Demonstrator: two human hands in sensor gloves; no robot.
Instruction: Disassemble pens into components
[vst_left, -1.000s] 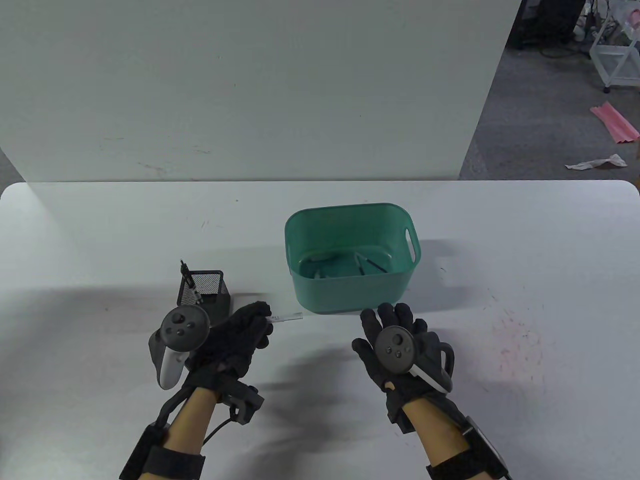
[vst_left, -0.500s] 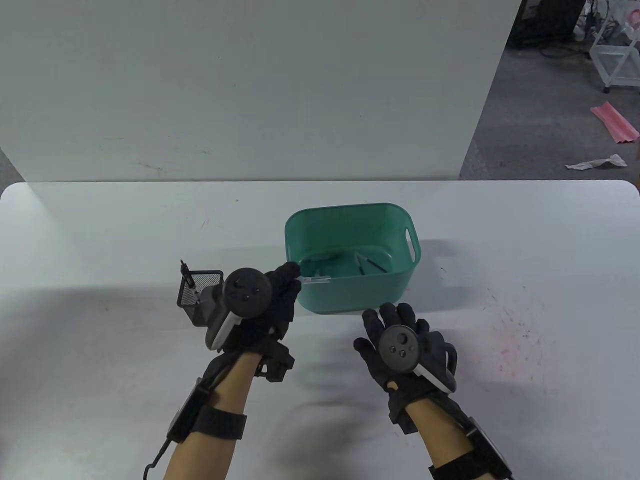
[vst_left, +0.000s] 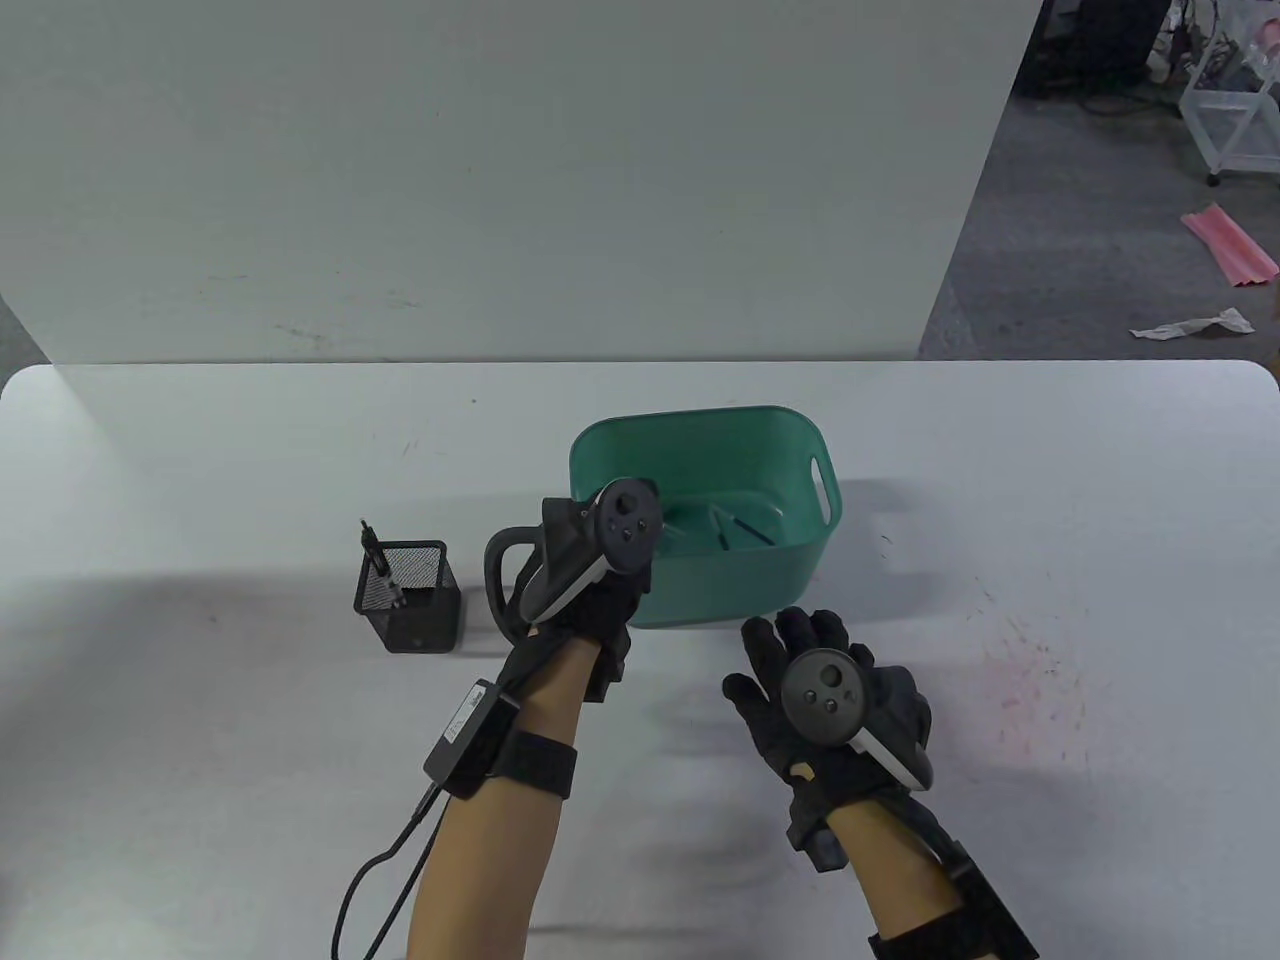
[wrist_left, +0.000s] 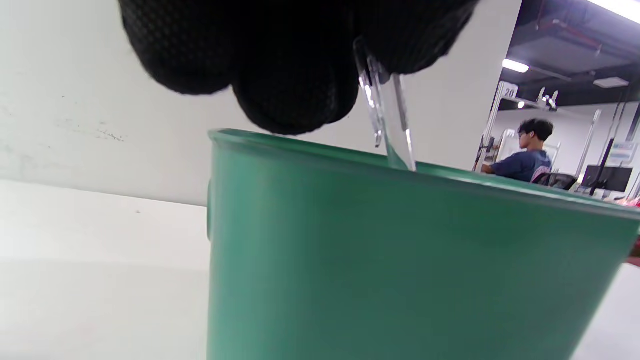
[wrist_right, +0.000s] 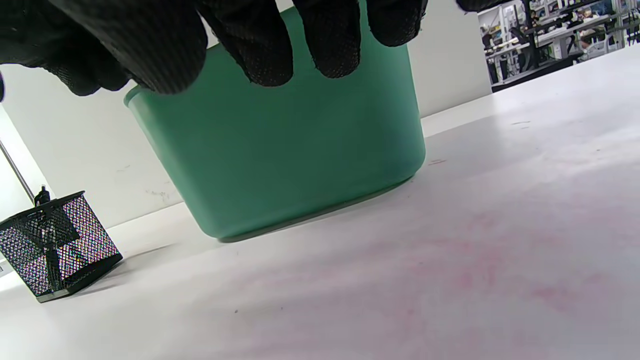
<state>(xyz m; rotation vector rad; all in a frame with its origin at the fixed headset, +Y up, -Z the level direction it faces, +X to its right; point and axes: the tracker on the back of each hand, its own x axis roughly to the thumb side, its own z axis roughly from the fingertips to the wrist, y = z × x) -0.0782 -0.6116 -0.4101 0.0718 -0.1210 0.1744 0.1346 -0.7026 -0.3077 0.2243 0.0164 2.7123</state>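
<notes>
My left hand (vst_left: 598, 585) is at the front left rim of the green bin (vst_left: 700, 418). In the left wrist view its fingers (wrist_left: 290, 65) pinch a clear pen barrel (wrist_left: 387, 117) that points down over the bin's rim (wrist_left: 350, 155). Dark pen parts (vst_left: 742, 528) lie on the bin floor. My right hand (vst_left: 800, 665) is open and holds nothing, palm down above the table just in front of the bin. Its fingers (wrist_right: 260, 45) hang before the bin wall (wrist_right: 300, 150) in the right wrist view.
A black mesh pen holder (vst_left: 410, 597) with one dark pen (vst_left: 378, 558) stands left of the bin; it also shows in the right wrist view (wrist_right: 55, 245). A white wall panel (vst_left: 500, 180) closes off the table's far side. Faint pink stains (vst_left: 1020, 680) mark the table at right.
My left hand has carried the clear barrel from beside the pen holder up and right to the bin's front left rim. My right hand has shifted slightly right.
</notes>
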